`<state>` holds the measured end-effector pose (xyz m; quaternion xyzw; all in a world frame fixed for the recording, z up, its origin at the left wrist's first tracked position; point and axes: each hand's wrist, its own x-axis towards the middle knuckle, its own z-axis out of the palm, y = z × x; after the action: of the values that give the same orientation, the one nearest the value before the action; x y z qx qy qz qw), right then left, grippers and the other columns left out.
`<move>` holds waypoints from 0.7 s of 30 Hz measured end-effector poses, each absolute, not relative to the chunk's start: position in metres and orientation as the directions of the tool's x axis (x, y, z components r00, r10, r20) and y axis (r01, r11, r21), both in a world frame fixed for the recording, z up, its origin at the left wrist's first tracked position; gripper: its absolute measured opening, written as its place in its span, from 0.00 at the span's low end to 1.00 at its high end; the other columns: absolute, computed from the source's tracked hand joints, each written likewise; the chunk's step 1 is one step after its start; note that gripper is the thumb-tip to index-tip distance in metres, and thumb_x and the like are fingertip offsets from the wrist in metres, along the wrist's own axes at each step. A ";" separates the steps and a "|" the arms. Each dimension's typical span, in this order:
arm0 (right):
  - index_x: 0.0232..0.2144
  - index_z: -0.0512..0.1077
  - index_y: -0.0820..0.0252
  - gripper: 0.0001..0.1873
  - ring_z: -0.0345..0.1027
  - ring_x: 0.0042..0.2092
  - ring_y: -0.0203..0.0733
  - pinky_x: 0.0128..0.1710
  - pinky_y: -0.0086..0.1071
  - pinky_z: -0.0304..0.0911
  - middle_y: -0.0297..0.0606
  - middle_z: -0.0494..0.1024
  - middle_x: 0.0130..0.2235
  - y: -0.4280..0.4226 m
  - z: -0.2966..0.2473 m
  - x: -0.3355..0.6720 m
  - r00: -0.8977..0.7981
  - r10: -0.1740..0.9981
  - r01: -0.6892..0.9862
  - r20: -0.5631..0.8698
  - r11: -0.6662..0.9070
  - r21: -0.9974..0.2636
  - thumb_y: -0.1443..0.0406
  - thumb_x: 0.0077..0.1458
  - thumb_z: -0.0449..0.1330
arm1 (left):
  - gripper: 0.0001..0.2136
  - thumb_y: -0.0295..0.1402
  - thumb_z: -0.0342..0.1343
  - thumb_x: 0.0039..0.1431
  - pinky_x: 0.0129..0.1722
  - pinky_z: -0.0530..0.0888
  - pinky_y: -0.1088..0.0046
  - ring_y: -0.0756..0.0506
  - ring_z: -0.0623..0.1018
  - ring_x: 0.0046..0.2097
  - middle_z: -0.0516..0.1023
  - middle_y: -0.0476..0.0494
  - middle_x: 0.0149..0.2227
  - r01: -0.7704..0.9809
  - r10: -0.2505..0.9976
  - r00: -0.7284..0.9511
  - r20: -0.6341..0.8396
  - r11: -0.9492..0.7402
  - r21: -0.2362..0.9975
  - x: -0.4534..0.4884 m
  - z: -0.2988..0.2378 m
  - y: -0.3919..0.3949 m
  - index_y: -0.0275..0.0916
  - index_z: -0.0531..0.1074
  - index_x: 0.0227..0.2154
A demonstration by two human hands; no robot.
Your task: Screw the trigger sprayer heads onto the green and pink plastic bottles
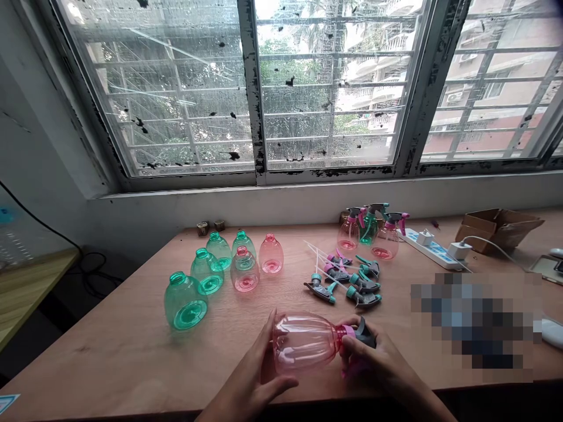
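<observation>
A clear pink spray bottle (305, 341) lies on its side in the air over the table's front edge, its neck pointing right. My left hand (259, 369) cups the base, with the thumb below and the fingers behind it. At the neck, the fingers of my right hand (373, 351) are closed around the pink collar of the black-and-pink spray head (363, 334). Beyond them lies a pile of loose spray heads (363, 284) with pink or teal parts and white tubes. Open-necked green bottles (187, 302) and pink bottles (271, 255) stand at the left.
Three bottles with spray heads (385, 240) stand at the back right. Beside them are a white power strip (433, 249) with plugs and an open cardboard box (497, 228). A blurred-out patch covers part of the right side. Windows rise behind the wooden table (118, 351).
</observation>
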<state>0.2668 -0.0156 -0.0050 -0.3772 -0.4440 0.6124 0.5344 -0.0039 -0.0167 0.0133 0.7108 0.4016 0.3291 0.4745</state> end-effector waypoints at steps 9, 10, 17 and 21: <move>0.35 0.71 0.61 0.22 0.73 0.24 0.42 0.25 0.36 0.74 0.35 0.79 0.25 -0.015 -0.007 0.267 -0.154 0.988 -0.328 0.028 -0.025 -0.944 0.52 0.47 0.72 | 0.47 0.39 0.65 0.57 0.70 0.49 0.61 0.37 0.51 0.71 0.51 0.45 0.71 0.311 0.891 0.448 0.073 -0.232 0.921 -0.005 0.020 -0.020 0.47 0.38 0.70; 0.34 0.71 0.61 0.22 0.73 0.24 0.42 0.25 0.36 0.73 0.35 0.79 0.25 -0.015 -0.007 0.267 -0.155 0.987 -0.326 0.032 -0.020 -0.945 0.52 0.47 0.72 | 0.46 0.39 0.65 0.57 0.70 0.49 0.61 0.37 0.51 0.71 0.52 0.45 0.71 0.312 0.892 0.448 0.066 -0.225 0.923 -0.005 0.020 -0.020 0.47 0.40 0.70; 0.35 0.71 0.60 0.23 0.73 0.23 0.42 0.24 0.36 0.73 0.34 0.79 0.25 -0.015 -0.007 0.266 -0.145 0.989 -0.331 0.030 -0.020 -0.943 0.52 0.47 0.72 | 0.45 0.34 0.62 0.60 0.68 0.57 0.60 0.38 0.60 0.68 0.52 0.46 0.71 0.274 0.895 0.434 0.099 -0.236 0.932 -0.004 0.014 -0.019 0.52 0.36 0.69; 0.35 0.72 0.61 0.23 0.73 0.24 0.42 0.25 0.36 0.73 0.34 0.78 0.24 -0.015 -0.007 0.267 -0.138 0.990 -0.340 0.035 -0.014 -0.940 0.51 0.46 0.73 | 0.50 0.33 0.66 0.55 0.69 0.52 0.59 0.36 0.53 0.70 0.51 0.46 0.71 0.292 0.889 0.451 0.078 -0.230 0.928 -0.003 0.017 -0.020 0.50 0.35 0.70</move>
<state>0.2667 -0.0149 -0.0068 -0.3665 -0.4432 0.6106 0.5445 -0.0034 -0.0198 0.0170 0.7149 0.4131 0.3223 0.4631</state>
